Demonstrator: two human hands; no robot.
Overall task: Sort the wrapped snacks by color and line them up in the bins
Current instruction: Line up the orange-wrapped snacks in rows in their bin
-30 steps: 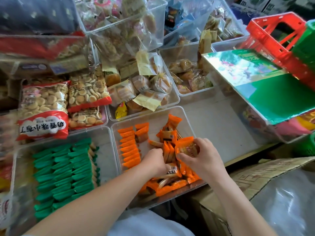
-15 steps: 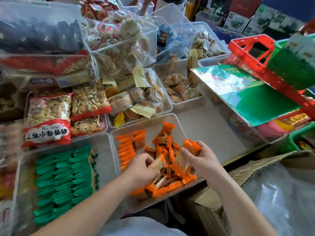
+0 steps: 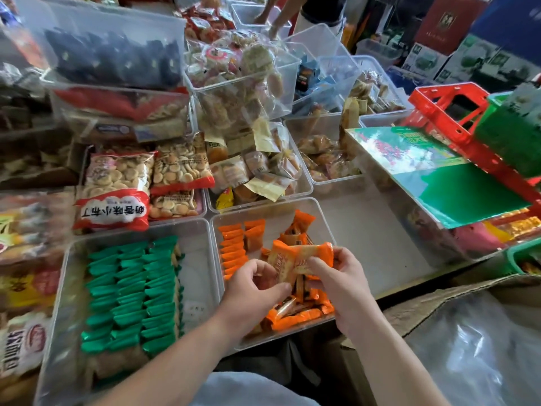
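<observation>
To our right we see a red plastic basket point(image 3: 430, 106) with a green basket point(image 3: 509, 136) just beside it, and a flat green printed box point(image 3: 468, 194) lying tilted in front of them. Nearer us sits an open cardboard carton point(image 3: 424, 306) with clear plastic point(image 3: 483, 356) inside. Printed cartons point(image 3: 439, 22) stand stacked at the back.

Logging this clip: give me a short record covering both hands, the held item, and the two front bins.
left hand: pinches orange packets, lower end
right hand: pinches the same packets, upper end
orange bin: neat row at left, loose pile under the hands
green bin: green packets lined in tidy rows
</observation>
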